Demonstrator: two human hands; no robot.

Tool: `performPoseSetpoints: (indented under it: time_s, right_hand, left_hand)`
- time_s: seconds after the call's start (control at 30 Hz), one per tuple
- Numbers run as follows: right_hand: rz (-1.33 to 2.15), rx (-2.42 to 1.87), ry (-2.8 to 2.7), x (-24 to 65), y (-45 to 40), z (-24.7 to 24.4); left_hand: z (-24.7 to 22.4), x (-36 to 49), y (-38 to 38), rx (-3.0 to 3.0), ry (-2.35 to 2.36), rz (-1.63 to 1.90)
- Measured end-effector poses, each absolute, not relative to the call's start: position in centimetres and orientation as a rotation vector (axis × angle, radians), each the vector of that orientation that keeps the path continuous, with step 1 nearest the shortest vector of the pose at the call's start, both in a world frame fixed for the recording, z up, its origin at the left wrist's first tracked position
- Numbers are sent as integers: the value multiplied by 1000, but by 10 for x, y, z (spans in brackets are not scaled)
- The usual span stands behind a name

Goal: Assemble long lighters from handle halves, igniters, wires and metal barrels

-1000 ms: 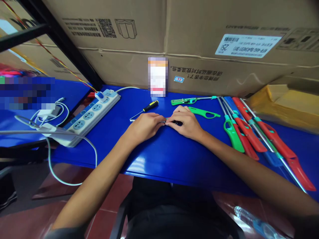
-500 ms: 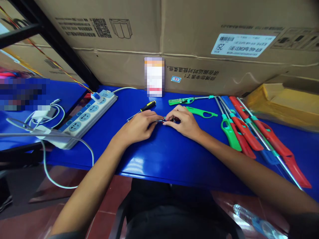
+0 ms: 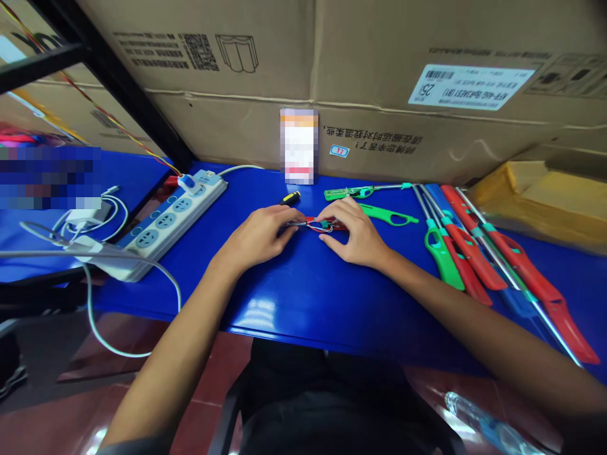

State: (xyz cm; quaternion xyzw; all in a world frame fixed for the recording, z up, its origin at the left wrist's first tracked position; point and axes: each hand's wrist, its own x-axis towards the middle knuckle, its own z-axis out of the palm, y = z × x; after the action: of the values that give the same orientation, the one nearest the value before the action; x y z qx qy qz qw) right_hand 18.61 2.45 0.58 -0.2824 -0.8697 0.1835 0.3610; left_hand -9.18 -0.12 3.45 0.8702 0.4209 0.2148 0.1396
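Observation:
Between my hands lies an opened red long-reach lighter [image 3: 324, 225] with thin white wires and a green part showing inside. My left hand [image 3: 263, 235] pinches the lighter's metal tube at its left end. At the handle, my right hand [image 3: 356, 232] has its thumb and forefinger spread apart; its other fingers partly hide the far end of the lighter. A screwdriver [image 3: 290, 198] with a black and yellow handle rests just beyond my left hand. Behind my right hand lie a green half shell [image 3: 386, 215] and an opened green lighter [image 3: 348, 193].
Several red, green and blue lighters [image 3: 478, 253] lie in a row at the right. A white power strip [image 3: 184, 212] with cables stands at the left. A phone-like pixelated panel [image 3: 299, 148] leans on the large cardboard box [image 3: 246, 120]. A yellow-taped carton [image 3: 545, 202] sits back right.
My right thumb and forefinger have parted from the lighter's wires, uncovering its red shell and green part. My left hand still grips the tube. The view has shifted slightly.

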Motion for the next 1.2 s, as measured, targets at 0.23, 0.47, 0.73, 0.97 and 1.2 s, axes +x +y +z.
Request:
performPoseSetpoints:
  time_s: [0.23,0.47,0.73,0.97,1.2]
  right_hand:
    - [593,-812,-2284,194,29,5]
    - [684,-836,-2207,192,31,-3]
    - [718,-816,-2200,192,32,-2]
    - [748,-726,-2300,197,33,3]
    - [762,-753,-2273,199,39,-2]
  left_hand:
    - [28,-86,2,2525,1265,646]
    - [24,-83,3,2536,1324,636]
    - [21,-82,6,2511,1264,686]
    - [21,-81,6,2513,1269,695]
    - [17,-83,7,2505,1281,677]
